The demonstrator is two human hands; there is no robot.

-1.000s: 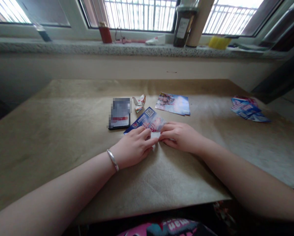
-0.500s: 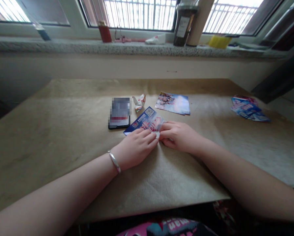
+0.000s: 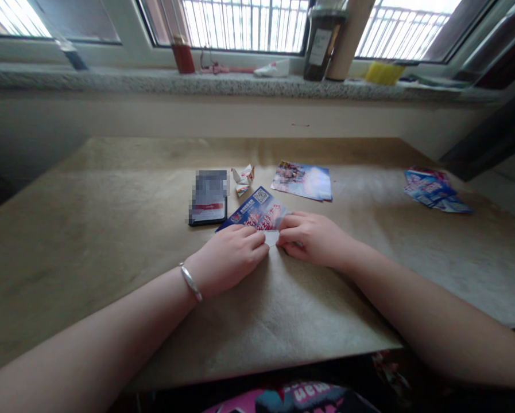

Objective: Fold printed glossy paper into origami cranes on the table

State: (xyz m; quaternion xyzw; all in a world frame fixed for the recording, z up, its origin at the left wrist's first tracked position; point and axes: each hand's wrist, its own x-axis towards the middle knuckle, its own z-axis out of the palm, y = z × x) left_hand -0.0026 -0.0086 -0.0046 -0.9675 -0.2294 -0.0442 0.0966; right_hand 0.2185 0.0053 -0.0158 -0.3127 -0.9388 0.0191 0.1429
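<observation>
A blue leaflet (image 3: 257, 211) with red lettering and a QR code lies slantwise on the table, its near edge turned up so that a white strip (image 3: 271, 238) shows. My left hand (image 3: 235, 255), a silver bangle at its wrist, presses bent fingers on the left part of that edge. At the right end, my right hand (image 3: 311, 238) pinches the leaflet between closed fingers. The fingertips of both hands partly cover the near edge. Just beyond sit a phone (image 3: 208, 198) with a blurred screen and a small folded paper piece (image 3: 243, 179).
More leaflets (image 3: 304, 180) lie behind my right hand, picture side up. A fanned pile of blue leaflets (image 3: 436, 189) rests at the table's right. On the windowsill (image 3: 240, 85) stand a dark jar (image 3: 324, 46), a red container (image 3: 182, 55) and a yellow object (image 3: 384, 73).
My left hand has slid slightly left along the leaflet's near edge, uncovering more of the white strip. My right hand has stayed in place.
</observation>
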